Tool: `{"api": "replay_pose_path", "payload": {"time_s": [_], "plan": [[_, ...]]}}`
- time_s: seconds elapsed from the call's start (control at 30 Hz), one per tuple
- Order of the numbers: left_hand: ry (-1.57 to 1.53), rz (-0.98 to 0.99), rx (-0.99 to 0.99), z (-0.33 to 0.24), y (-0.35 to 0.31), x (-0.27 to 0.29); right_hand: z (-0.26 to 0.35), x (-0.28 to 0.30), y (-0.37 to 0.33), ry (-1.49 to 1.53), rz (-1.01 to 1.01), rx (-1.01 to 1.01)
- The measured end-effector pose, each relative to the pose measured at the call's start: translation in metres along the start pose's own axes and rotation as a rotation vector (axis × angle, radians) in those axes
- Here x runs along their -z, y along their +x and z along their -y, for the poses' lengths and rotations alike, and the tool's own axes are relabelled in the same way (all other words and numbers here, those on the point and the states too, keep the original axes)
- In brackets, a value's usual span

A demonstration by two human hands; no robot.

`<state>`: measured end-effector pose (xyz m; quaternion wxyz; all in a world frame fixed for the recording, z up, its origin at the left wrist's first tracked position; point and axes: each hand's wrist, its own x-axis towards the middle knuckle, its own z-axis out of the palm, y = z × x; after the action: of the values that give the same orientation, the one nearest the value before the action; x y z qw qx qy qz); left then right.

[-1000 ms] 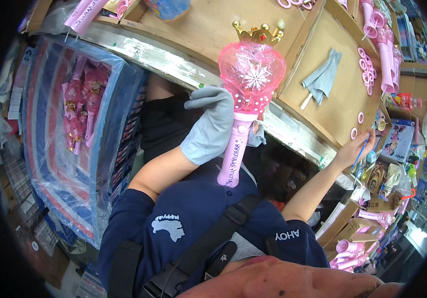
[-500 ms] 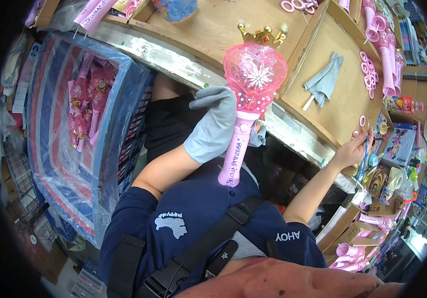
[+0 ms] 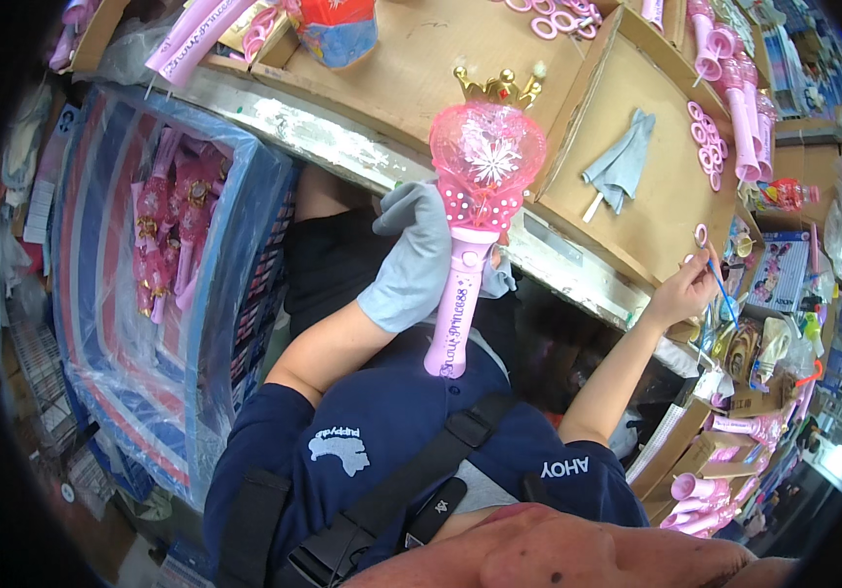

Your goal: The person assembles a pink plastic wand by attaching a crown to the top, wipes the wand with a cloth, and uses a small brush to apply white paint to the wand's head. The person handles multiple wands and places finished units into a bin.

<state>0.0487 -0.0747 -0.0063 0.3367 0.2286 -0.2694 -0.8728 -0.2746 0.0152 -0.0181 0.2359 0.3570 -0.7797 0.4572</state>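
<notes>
My left hand (image 3: 411,257), in a grey glove, is closed around a toy wand (image 3: 458,306) and holds it upright in front of my chest. The wand has a lilac handle, a dotted collar, a clear pink heart head with a white snowflake, and a gold crown on top. My bare right hand (image 3: 683,294) is out to the right at the bench edge, its fingers pinched on a thin blue stick (image 3: 724,298). Just beyond those fingertips lies a small pink ring (image 3: 701,235).
A cardboard tray (image 3: 626,127) holds a grey cloth (image 3: 621,169) and several pink rings (image 3: 707,147). To the left, a plastic-lined blue crate (image 3: 127,377) contains several pink wands (image 3: 174,220). More wand parts (image 3: 742,108) stand at the far right, with cartons (image 3: 680,456) nearer me.
The wand and my left hand sit slightly lower and further left in view. My right hand has shifted slightly left, and the blue stick now slants out to its right, showing more plainly.
</notes>
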Motion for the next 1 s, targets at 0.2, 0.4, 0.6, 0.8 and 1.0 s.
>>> {"api": "replay_pose_path", "payload": {"time_s": [0.2,0.4,0.6,0.8,1.0], "plan": [[-0.018,-0.130,0.041,-0.011,0.000,-0.010,-0.003,0.021,0.010,0.659,-0.042,-0.352],[-0.265,-0.160,0.163,-0.014,0.000,-0.008,-0.044,0.104,0.024,0.611,-0.081,-0.349],[0.014,-0.115,-0.029,-0.006,0.011,-0.013,-0.085,0.169,0.034,-0.151,0.159,-0.430],[0.075,-0.195,-0.037,-0.008,0.008,-0.012,-0.082,0.170,0.040,-0.718,0.443,-0.266],[0.092,-0.175,-0.073,-0.009,0.008,-0.016,-0.078,0.156,0.065,-0.796,0.657,-0.395]]}}
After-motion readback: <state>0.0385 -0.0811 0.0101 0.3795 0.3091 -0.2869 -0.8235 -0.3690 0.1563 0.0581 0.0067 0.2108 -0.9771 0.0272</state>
